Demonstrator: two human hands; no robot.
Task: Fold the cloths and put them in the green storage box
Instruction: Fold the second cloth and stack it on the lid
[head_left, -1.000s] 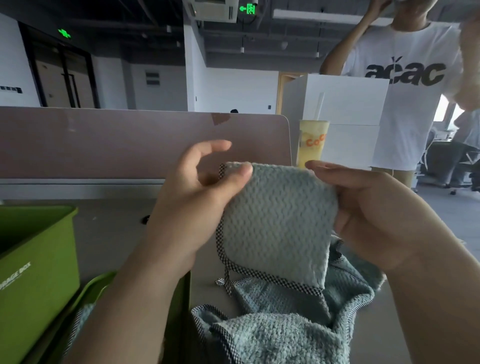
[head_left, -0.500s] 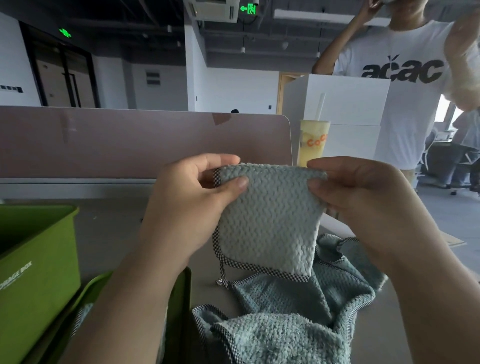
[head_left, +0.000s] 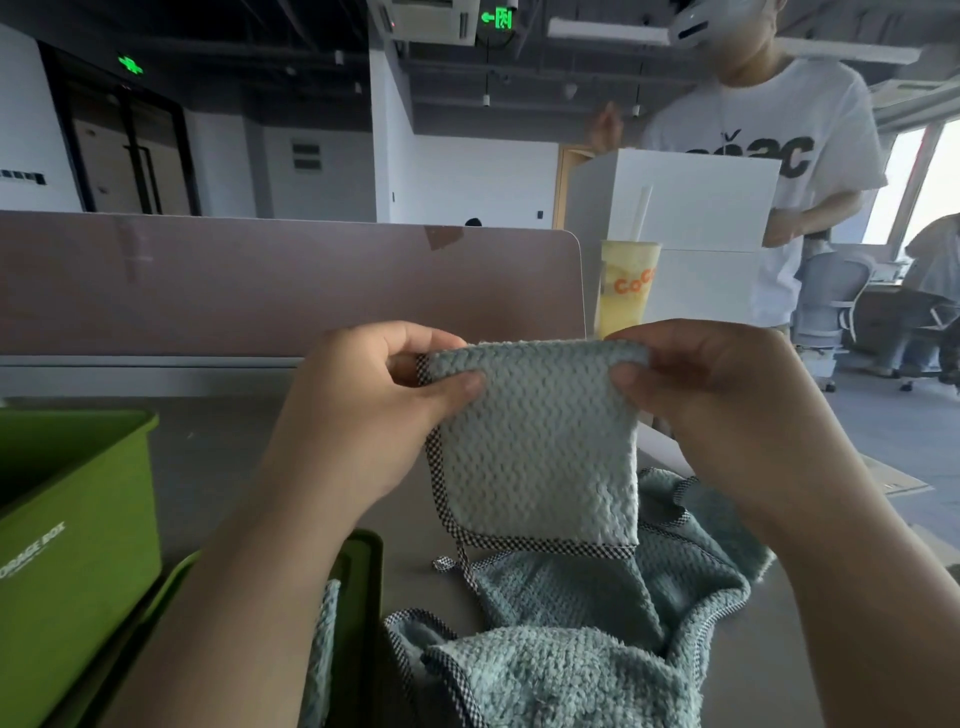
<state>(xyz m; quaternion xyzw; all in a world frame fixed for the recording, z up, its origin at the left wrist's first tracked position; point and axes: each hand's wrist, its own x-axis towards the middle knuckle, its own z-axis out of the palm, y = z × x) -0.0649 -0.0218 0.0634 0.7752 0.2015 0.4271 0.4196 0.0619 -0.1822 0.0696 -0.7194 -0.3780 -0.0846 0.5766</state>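
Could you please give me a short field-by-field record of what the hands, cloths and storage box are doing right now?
left hand: pinches the upper left corner of the folded cloth
right hand: pinches its upper right corner
folded cloth: held up above the desk, checked trim along left and bottom edges
loose cloths: crumpled on the desk beneath
green storage box: open, at left
drink cup: upright behind the cloth

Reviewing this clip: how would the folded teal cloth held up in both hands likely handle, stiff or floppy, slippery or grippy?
The folded cloth is probably floppy: it hangs straight down from where the left hand and right hand pinch its top corners. Its nubby waffle pile suggests it grips rather than slips. It looks light, since fingertip pinches seem enough to hold it.
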